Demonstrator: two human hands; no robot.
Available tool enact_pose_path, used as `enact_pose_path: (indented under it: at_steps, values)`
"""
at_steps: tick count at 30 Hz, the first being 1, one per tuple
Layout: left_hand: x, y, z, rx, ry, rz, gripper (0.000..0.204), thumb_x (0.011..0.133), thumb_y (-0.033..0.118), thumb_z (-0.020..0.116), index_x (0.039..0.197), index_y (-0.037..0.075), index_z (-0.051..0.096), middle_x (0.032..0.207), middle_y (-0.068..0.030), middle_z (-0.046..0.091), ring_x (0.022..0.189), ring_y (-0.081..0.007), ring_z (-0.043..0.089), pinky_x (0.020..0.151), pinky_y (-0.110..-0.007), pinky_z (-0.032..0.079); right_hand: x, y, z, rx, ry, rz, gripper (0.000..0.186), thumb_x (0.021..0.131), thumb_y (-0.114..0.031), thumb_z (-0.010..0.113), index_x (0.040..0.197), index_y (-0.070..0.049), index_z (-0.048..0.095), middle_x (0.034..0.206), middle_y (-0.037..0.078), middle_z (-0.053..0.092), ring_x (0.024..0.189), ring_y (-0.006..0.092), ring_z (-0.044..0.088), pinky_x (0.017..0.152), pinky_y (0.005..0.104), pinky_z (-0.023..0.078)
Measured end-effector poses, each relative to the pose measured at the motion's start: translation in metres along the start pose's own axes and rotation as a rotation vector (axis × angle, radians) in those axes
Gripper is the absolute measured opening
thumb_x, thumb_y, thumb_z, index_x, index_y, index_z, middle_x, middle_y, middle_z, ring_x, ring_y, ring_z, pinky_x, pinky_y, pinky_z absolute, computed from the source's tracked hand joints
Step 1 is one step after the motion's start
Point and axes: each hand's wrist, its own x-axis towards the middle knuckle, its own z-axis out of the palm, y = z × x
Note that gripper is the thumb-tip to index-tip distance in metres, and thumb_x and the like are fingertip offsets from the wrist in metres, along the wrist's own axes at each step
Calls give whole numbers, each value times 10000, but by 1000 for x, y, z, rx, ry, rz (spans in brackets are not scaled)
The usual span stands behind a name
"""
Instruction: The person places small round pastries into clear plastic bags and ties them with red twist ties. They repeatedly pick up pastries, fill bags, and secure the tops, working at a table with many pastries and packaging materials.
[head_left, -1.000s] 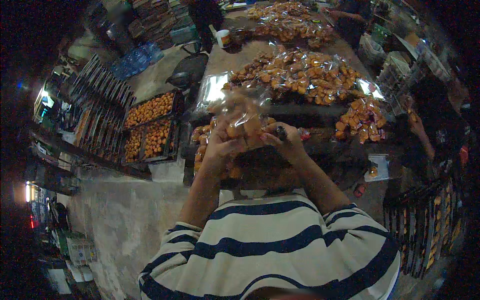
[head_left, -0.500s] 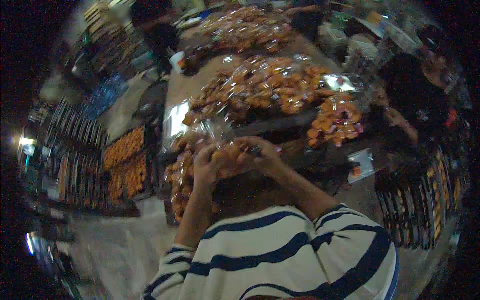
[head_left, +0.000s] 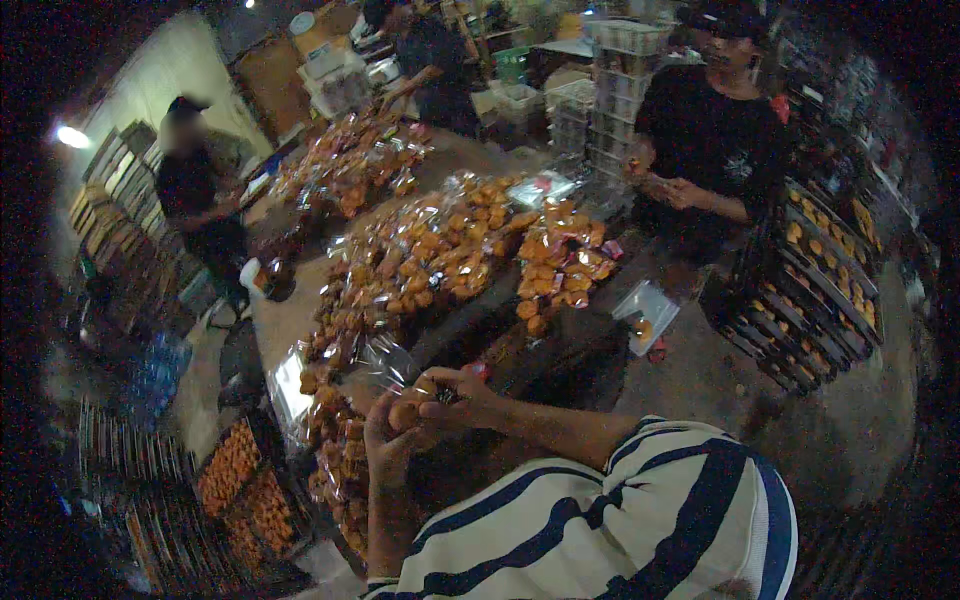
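Note:
Low in front of me, by the near edge of the heap, my hands are close together around a round orange-brown bun (head_left: 403,415). My left hand (head_left: 383,425) grips it from the left, fingers curled. My right hand (head_left: 462,396) closes on its right side, with the thumb against it. A clear plastic bag (head_left: 385,362) sticks up just beyond my fingers; whether the bun is inside it I cannot tell. Past my hands spreads a large heap of buns in clear bags (head_left: 410,260), and another pile (head_left: 555,260) lies to its right.
A person in black (head_left: 705,150) stands across at the right, hands around a small item. Two others work at the far side and left. Tray racks (head_left: 800,290) stand right, bun-filled trays (head_left: 240,475) low left. A white container (head_left: 254,275) and stacked crates (head_left: 615,100) are farther back.
My view has swung up and to the right, bringing the co-workers into sight. My hands have drawn closer together around the bun.

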Motion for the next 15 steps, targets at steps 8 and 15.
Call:
enact_pose_path:
  at_steps: [8,15]
  values:
    - [14,-13,29,-152,-46,-19,511,714,23,743,1193,7,566,1091,-88,610,986,-194,603,854,-318,507,-22,-11,-17,-522,316,-206,236,868,-256,680,996,-60,710,1029,92,647,928,195,615,841,333,479]
    - [20,-35,33,-112,69,52,357,728,6,744,1060,7,611,962,-71,636,862,-152,612,779,-264,508,-34,0,-35,7,324,49,342,921,-274,627,1158,-27,625,966,49,660,904,142,611,834,293,477]
